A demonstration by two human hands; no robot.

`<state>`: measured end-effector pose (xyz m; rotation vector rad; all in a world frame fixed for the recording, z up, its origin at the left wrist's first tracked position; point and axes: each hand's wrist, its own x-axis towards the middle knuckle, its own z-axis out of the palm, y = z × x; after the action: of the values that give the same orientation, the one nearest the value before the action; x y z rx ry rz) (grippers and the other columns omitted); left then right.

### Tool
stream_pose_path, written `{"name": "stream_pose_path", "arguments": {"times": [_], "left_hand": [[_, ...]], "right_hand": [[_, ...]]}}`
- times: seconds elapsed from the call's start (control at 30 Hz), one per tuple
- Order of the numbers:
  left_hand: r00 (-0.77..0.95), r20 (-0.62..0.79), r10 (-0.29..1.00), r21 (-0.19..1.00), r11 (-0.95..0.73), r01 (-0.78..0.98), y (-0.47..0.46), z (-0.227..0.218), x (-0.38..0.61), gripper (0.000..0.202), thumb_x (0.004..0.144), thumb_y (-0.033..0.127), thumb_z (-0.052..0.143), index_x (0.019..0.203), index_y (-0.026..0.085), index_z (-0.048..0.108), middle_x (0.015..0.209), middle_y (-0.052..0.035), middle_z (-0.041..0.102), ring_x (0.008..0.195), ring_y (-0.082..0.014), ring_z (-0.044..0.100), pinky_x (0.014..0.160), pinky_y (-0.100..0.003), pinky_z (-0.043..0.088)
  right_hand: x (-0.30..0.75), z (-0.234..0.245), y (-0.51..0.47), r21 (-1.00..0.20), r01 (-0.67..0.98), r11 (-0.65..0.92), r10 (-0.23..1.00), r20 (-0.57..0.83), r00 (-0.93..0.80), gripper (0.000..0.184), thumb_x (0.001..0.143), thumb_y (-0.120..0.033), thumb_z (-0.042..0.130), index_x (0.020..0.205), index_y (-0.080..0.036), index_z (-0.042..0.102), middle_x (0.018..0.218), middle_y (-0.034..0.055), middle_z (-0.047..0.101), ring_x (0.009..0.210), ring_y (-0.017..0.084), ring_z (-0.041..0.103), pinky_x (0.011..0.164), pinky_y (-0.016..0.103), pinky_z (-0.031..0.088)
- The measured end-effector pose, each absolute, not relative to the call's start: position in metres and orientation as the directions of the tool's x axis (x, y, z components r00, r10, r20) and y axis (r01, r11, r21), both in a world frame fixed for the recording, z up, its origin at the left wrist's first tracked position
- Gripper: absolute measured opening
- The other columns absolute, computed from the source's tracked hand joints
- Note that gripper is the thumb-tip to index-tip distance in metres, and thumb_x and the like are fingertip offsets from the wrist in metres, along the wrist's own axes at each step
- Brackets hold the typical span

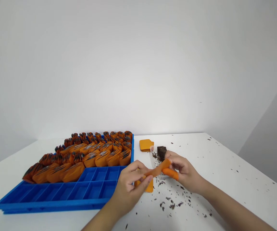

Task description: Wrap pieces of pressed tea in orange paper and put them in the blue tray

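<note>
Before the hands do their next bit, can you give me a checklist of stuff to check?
1. Left hand has the orange strip: ok, pinched at one end.
2. Right hand has it too: ok, at the other end.
3. Orange thumb cover on: ok, on the right hand.
4. Dark stack close by: ok, just beyond the right hand.
5. Table free of crumbs: not ok, dark flakes are scattered about.
6. Something inside the strip: cannot tell.

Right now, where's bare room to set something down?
Free: table left of the tray, and the tray's front compartments. Crowded: the back rows of packets, and around the left hand and right hand, near flakes and the dark stack.
</note>
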<state>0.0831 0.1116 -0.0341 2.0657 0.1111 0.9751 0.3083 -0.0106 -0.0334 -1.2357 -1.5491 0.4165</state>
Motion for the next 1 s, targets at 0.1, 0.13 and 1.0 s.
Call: {"name": "stream_pose_path", "arguments": {"times": [0.1,0.13,1.0], "left_hand": [[0.742,0.586,0.327,0.686,-0.688,-0.238,0.114,-0.026,0.080,0.007,0.097,0.022,0.071,0.101,0.020,0.077,0.098,-0.0089,0.070,0.089,-0.0225,0.067,0.081,-0.037,0.057],[0.754,0.579,0.310,0.679,-0.695,-0.235,0.114,-0.025,0.080,0.009,0.094,0.021,0.074,0.103,0.020,0.076,0.099,-0.0092,0.070,0.089,-0.0225,0.067,0.081,-0.037,0.057],[0.739,0.594,0.318,0.718,-0.624,-0.309,0.117,-0.041,0.088,0.036,0.089,0.027,0.089,0.063,0.020,0.065,0.105,-0.0075,0.081,0.114,-0.0278,0.077,0.104,-0.048,0.065]], "right_hand": [[0.310,-0.033,-0.012,-0.714,0.570,0.407,0.849,0.526,0.053,0.048,0.101,-0.047,0.074,0.070,-0.022,0.048,0.082,-0.0011,0.044,0.068,0.014,0.041,0.057,0.029,0.035],[0.309,-0.033,-0.012,-0.679,0.605,0.416,0.844,0.536,0.021,0.050,0.101,-0.048,0.073,0.069,-0.022,0.046,0.082,-0.0009,0.045,0.067,0.014,0.040,0.056,0.029,0.034],[0.363,-0.021,-0.021,-0.394,0.914,0.103,0.955,0.295,0.020,0.031,0.106,-0.049,0.060,0.091,-0.024,0.071,0.089,0.0005,0.054,0.062,0.012,0.043,0.057,0.029,0.041]]}}
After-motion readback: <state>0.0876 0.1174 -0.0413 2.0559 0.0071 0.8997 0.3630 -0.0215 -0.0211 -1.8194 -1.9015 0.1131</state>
